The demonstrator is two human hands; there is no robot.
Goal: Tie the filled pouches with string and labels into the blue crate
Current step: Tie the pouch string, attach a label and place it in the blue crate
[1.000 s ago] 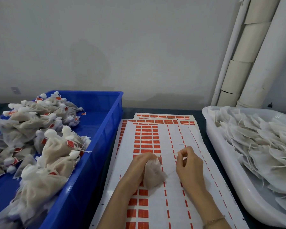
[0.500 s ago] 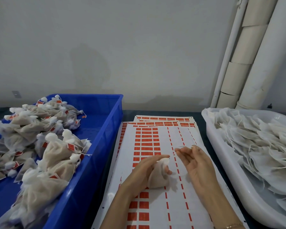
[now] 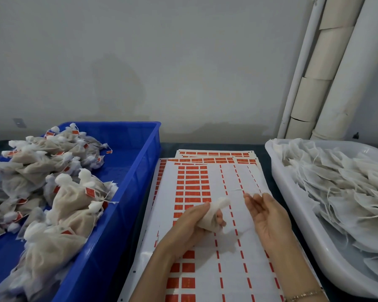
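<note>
My left hand (image 3: 190,223) grips a filled beige mesh pouch (image 3: 212,214) above the label sheets, its white gathered top sticking out toward the right. My right hand (image 3: 268,214) hovers palm up just right of the pouch, fingers straight; a thin white string (image 3: 244,189) runs from its fingertips across the sheet. The blue crate (image 3: 127,192) on the left holds a pile of tied pouches with red labels (image 3: 74,199).
Sheets of red sticker labels (image 3: 192,186) lie stacked in the middle under my hands. A white tub (image 3: 297,216) on the right is full of pouches with loose strings. Cardboard tubes and white pipes (image 3: 327,68) lean against the back wall.
My right hand has let go of its pinch and opened palm up. My left hand has turned the pouch so that its white top points up and right.
</note>
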